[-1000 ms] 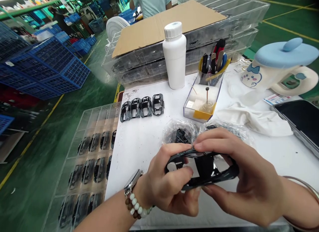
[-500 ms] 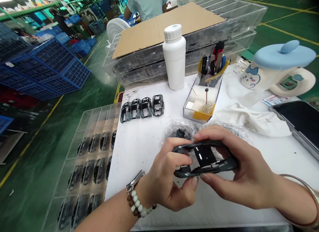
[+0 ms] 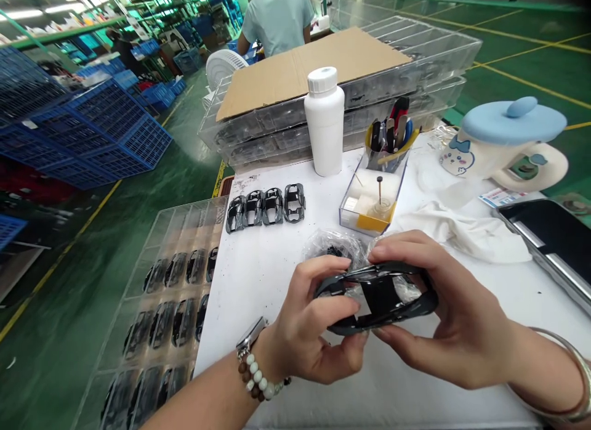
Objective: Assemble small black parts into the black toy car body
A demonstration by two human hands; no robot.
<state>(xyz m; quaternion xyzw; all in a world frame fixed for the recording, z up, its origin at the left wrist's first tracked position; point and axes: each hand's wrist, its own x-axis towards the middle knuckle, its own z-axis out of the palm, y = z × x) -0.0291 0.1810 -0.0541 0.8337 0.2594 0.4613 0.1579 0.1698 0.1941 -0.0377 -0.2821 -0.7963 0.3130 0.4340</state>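
Observation:
A glossy black toy car body shell [image 3: 381, 294] with open window gaps is held above the white table. My left hand [image 3: 318, 322] grips its left end, one finger reaching into an opening and the thumb beneath. Around the right end, my right hand [image 3: 443, 313] has its fingers along the top edge and its thumb below. Behind the shell lies a clear plastic bag [image 3: 332, 248] with small black parts in it. Several similar car shells [image 3: 272, 206] stand in a row at the table's left side.
Left of the table, a clear divided tray [image 3: 159, 263] holds more shells. Behind are a white bottle [image 3: 325, 128], a small tool box [image 3: 373, 196] and cardboard-topped trays [image 3: 314, 73]. At right are a lidded mug [image 3: 503, 140], a white cloth [image 3: 462, 233] and a phone [image 3: 554, 245]. A person [image 3: 279, 23] sits beyond.
The car shell has tilted in my hands, its openings now facing me differently. Both hands keep their hold. The head view has shifted slightly, so the background sits lower.

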